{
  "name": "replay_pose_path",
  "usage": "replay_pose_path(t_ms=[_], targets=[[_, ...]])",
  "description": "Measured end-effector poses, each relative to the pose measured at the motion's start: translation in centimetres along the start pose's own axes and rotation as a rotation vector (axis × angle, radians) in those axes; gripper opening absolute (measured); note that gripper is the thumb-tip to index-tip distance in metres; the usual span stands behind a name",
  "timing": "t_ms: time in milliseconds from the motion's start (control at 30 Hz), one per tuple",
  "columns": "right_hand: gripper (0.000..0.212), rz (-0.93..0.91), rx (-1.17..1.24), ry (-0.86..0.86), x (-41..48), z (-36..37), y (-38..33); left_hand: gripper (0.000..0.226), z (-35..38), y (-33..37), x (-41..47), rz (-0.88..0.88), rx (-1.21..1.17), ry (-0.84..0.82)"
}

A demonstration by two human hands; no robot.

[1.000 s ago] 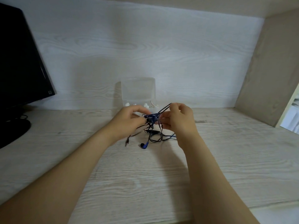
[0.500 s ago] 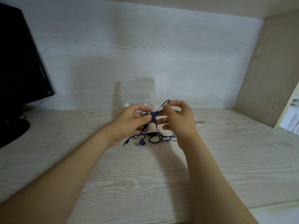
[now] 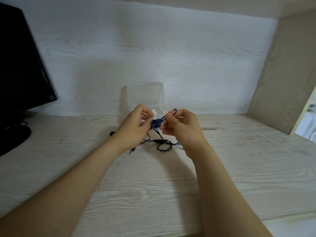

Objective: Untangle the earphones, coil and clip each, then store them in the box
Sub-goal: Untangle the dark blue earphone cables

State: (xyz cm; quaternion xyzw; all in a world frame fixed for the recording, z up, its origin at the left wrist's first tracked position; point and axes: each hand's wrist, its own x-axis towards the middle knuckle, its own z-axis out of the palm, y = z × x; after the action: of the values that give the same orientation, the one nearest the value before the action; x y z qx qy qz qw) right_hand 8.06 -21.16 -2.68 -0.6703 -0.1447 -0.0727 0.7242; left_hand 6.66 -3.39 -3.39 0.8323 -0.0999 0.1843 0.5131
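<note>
Place: a desk alcove for computer work; home or office, I cannot tell.
Surface: a pale wood-grain desk (image 3: 153, 194) stretches out before me.
Left edge: a black monitor (image 3: 20, 65) stands on a round base (image 3: 13, 139), with a dark cable (image 3: 24, 123) looped behind it.
Back: a whitish wood-grain panel (image 3: 153, 48) rises from the desk's far edge.
Right: a beige side board (image 3: 282, 74) closes the far right corner.
Above: a top board (image 3: 222, 6) roofs the nook over me.
Past the right edge: a bright gap (image 3: 307, 127), too blurred for me to read.

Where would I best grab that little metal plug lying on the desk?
Probably pinch the plug across its sides, from above: it lies flat on the desk, its lead trailing back to the tangled earphones.
</note>
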Motion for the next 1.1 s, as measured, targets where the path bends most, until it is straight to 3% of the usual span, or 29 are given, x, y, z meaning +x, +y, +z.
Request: replay_pose_path(t_ms=[267, 400, 500, 767, 933, 1100], targets=[[0.012, 0.007, 0.014, 0.034, -0.1, -0.2, -0.3, 0.026, 0.1, 1.3, -0.3, -0.034, -0.083, -0.022], [0.010, 0.019, 0.007, 0.039, -0.2, -0.4, -0.4, 0.011, 0.1, 0.9, -0.1, -0.029, -0.065, -0.023], [0.007, 0.052, 0.007, 0.112, 0.2, -0.6, -0.1, 0.015, -0.1, 0.6, -0.1, -0.033, -0.059, -0.035], [0.016, 0.226, -0.003, 0.058, 0.7, -0.4, 0.4, 0.030, 0.9, 0.3, -0.5, 0.170, 0.174, -0.011], [0.012, 0.211, -0.051, 0.040, 0.0, -0.6, 0.1, 0.016, 0.6, 0.1, -0.5, 0.245, 0.215, -0.079], [0.012, 0.240, -0.106, 0.005, -0.2, -0.5, 0.0, 0.020, 0.3, 0.0, -0.4, 0.233, 0.211, -0.157]])
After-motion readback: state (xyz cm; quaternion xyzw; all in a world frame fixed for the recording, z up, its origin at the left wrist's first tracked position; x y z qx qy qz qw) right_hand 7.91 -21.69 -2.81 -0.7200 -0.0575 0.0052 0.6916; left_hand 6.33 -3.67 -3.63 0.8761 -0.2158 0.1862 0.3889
